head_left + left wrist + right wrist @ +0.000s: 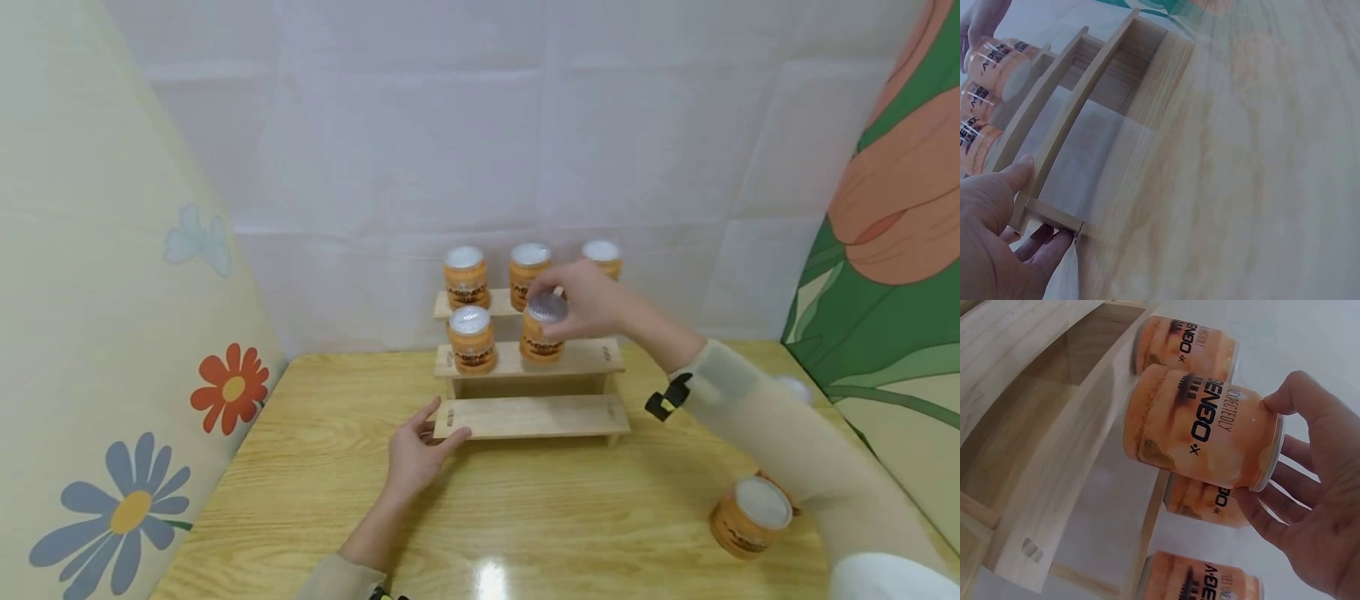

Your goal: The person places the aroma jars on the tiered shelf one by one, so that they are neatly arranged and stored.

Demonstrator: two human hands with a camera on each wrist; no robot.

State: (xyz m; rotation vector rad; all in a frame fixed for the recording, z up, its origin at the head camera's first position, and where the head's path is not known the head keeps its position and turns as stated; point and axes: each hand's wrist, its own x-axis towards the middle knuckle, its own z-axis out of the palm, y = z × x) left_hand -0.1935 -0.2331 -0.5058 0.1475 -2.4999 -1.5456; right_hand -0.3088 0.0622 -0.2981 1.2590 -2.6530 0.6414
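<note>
A three-tier wooden display stand [525,417] is set against the back wall. My right hand [588,298] pinches an orange can [542,340] by its clear-topped rim, thumb and fingertips on opposite sides, over the middle tier. In the right wrist view that can [1200,428] leans, its base close to the board. Another orange can [472,346] stands on the left of the same tier. On the top tier are three more, the right one partly behind my hand. My left hand [412,454] grips the bottom tier's left end, thumb on the board, fingers around the leg [1054,215].
At the right of the wood-grain table [337,517], an orange can [742,521] stands with another partly hidden behind my right sleeve. A pale cloth [390,150] hangs at the back. Flower-printed panels [135,292] close in both sides.
</note>
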